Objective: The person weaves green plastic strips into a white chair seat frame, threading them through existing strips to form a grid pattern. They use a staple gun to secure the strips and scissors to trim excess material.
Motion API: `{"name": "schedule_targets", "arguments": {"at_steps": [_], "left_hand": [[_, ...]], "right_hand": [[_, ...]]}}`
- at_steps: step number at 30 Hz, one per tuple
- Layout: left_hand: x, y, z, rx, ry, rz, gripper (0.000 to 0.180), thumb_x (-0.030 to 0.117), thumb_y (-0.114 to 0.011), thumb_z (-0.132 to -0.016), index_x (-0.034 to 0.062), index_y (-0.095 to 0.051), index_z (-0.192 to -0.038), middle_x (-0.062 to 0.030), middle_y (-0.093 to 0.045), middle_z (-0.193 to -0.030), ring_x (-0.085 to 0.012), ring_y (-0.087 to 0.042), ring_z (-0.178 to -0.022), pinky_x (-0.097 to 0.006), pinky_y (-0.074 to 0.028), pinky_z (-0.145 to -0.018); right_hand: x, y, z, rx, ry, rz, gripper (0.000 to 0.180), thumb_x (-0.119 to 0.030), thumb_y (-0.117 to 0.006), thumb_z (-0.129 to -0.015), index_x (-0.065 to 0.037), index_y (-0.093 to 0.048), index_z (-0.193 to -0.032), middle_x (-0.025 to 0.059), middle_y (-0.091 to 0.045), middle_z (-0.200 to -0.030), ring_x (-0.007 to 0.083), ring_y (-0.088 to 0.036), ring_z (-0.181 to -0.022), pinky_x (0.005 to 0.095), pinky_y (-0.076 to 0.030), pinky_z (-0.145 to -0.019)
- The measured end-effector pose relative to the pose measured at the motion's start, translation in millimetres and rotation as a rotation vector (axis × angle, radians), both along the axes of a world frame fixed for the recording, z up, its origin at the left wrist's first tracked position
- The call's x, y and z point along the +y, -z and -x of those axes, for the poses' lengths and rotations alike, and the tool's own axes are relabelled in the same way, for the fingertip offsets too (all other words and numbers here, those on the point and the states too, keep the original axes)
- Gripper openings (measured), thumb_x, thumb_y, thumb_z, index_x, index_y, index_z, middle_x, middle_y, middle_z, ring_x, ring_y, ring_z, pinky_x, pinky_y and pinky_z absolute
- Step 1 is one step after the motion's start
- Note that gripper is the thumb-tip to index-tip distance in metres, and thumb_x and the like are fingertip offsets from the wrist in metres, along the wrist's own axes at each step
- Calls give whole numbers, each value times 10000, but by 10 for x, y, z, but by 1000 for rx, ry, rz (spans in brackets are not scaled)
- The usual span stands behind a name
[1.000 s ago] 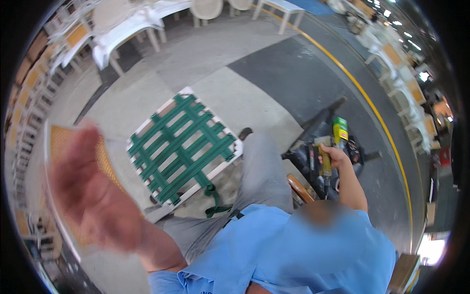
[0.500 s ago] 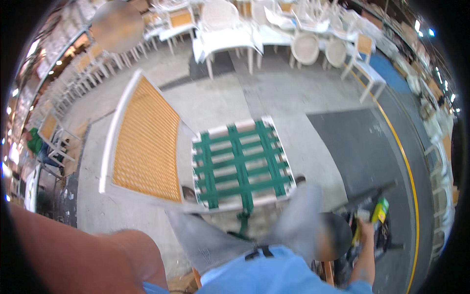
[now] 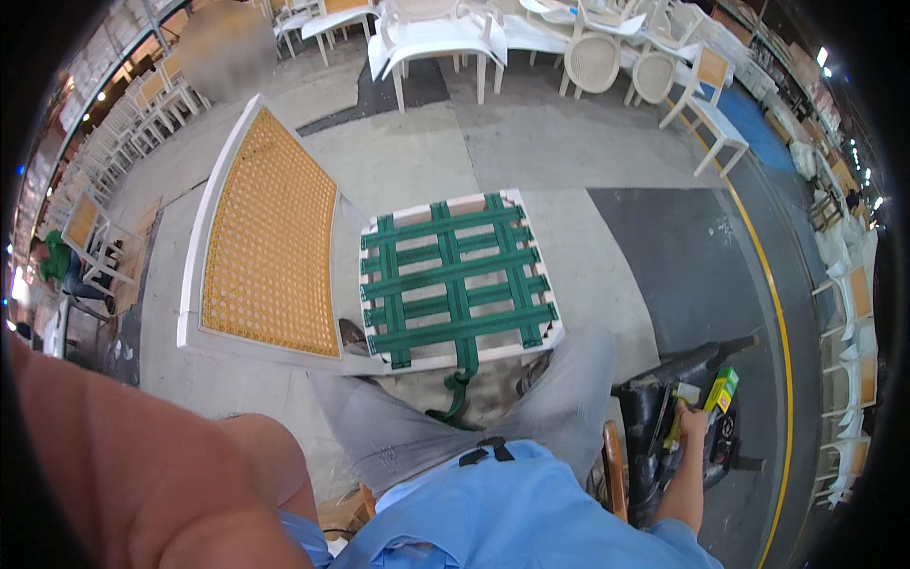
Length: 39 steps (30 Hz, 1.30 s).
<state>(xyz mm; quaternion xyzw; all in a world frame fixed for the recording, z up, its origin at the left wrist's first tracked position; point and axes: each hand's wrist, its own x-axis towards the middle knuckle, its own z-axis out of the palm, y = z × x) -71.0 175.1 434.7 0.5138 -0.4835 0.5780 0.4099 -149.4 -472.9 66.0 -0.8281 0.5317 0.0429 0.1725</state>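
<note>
A white chair frame stands before me, its cane backrest on the left and its seat of woven green webbing facing up. One loose webbing end hangs off the seat's near edge between my knees. At lower right, my right hand is closed around a yellow tool with a greyish end, just above a black tool holder. A yellow-green box lies beside that hand. My left hand looms large and close at lower left, touching neither chair nor webbing; its fingers cannot be made out.
White chairs and tables line the back, with more chairs in rows at far left and right. A seated person in green works at the left. A yellow floor line runs along the right. A wooden piece stands by my right thigh.
The view has shifted, so the chair sits slightly higher and the picture is sharper. My left hand appears larger at lower left. My right hand stays at the tool holder.
</note>
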Motion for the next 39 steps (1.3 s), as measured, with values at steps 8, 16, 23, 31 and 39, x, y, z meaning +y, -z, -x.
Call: {"name": "schedule_targets", "arguments": {"at_steps": [8,16,23,31,39], "left_hand": [[-447,2622,-347,1945,93,390,346,275,-620,-1051,45,-628,-1310,-53,-671,-1163,-184,-618,-1117,-311,-475,-955],[-764,4364,-516,2752,263,583,1020,679,-744,-837,57,-381,-1558,-308,-419,-1527,-548,-459,-1355,-612,-425,-1050],[-940,4289,-681,2618,-18,793,652,483,-839,-836,42,-644,-1274,-163,-646,-1245,-357,-607,-1094,-493,-493,-862],[-1324,4593,-652,2412,127,894,751,430,-853,-842,120,-534,-1447,-103,-539,-1471,-317,-556,-1246,-562,-440,-979],[-1425,4750,-586,2456,-1,581,459,478,-718,-956,55,-720,-1133,-79,-706,-982,-226,-635,-906,-429,-463,-764]], "right_hand": [[253,-201,112,-156,-168,232,633,-432,-806,-829,46,-709,-1232,293,-689,-1248,394,-664,-1192,436,-497,-1044],[363,-425,-59,-381,-299,97,577,-291,-776,-904,85,-637,-1319,263,-663,-1301,360,-646,-1194,425,-480,-1051],[653,-386,190,-451,-255,-219,572,-280,-770,-919,44,-610,-1363,209,-536,-1405,338,-580,-1242,403,-473,-1049],[894,-502,218,-497,-206,-527,530,-184,-756,-940,43,-588,-1388,143,-651,-1286,203,-651,-1075,341,-514,-957],[1890,-444,-869,-622,-612,-677,421,-205,-683,-995,-12,-629,-1365,77,-700,-1181,149,-664,-975,296,-522,-796]]}}
